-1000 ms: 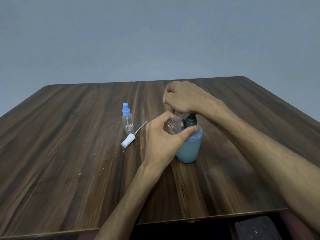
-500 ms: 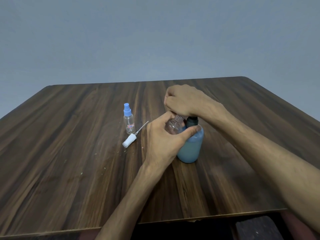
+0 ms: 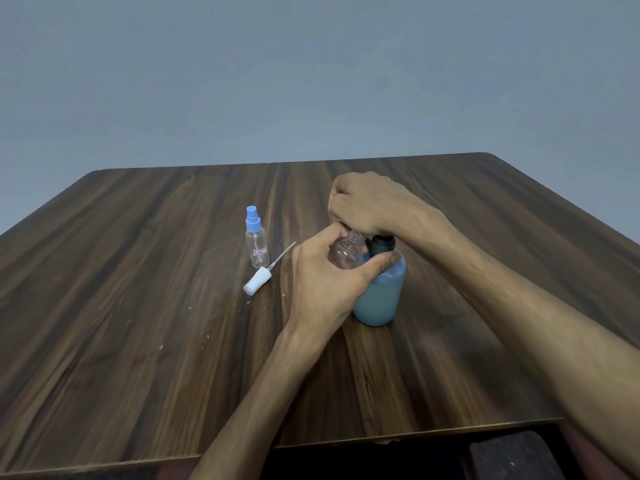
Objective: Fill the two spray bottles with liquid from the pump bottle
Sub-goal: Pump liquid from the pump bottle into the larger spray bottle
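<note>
Where hands (image 3: 323, 285) crowd, capped sprayer (image 3: 257, 239) nearby

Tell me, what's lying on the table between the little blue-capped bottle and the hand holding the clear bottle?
A white spray cap with its thin tube lies there, seen in the head view, between the blue-capped bottle and the left hand.

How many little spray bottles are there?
2. One with a blue spray top stands on the table. One open clear bottle is held by the left hand against the pump bottle.
</note>
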A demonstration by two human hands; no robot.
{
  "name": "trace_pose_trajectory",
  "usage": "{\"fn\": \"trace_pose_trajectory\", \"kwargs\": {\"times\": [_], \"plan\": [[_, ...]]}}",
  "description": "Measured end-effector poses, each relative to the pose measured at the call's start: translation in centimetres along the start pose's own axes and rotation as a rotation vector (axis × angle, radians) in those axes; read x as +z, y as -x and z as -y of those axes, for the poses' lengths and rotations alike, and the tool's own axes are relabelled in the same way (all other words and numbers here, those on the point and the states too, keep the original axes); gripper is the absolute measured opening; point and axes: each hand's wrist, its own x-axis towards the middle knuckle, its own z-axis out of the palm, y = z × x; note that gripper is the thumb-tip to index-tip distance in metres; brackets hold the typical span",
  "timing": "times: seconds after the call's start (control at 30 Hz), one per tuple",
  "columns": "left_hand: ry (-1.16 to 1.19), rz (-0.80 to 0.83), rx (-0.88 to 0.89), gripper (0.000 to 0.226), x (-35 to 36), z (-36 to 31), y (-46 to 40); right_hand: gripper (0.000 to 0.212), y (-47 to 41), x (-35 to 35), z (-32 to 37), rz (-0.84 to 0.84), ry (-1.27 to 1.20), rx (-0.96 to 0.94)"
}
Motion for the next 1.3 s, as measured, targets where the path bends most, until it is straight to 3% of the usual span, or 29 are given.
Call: {"fn": "trace_pose_trajectory", "kwargs": {"times": [0.27, 0.5, 0.67, 0.8, 0.97, 1.1, 1.3], "plan": [[-0.023, -0.009, 0.012, 0.033, 0.0, -0.3, 0.2, 0.039, -0.6, -1.7, -0.2, 0.017, -0.145, -0.019], [-0.006, -0.011, 0.023, 0.033, 0.1, -0.5, 0.2, 0.040, -0.6, 0.2, -0.8, -0.002, -0.085, 0.020], [-0.017, -0.006, 0.032, 0.033, 0.0, -0.3, 0.1, 0.033, -0.8, -0.4, -0.5, -0.125, -0.056, -0.017], [-0.001, -0.004, 0.018, 0.033, 0.0, -0.4, 0.2, 0.032, -0.6, 0.3, -0.7, -0.073, -0.017, -0.006], [-0.034, -0.010, 0.027, 0.034, -0.1, -0.3, 0.2, 0.034, -0.7, -0.3, -0.5, -0.170, -0.030, -0.037], [-0.019, -0.001, 0.012, 0.031, -0.1, -0.4, 0.2, 0.031, -0.6, 0.5, -0.7, -0.117, 0.011, -0.034], [-0.044, 0.001, 0.042, 0.033, -0.2, -0.3, 0.2, 0.034, -0.8, -0.1, -0.7, -0.176, -0.017, -0.044]]}}
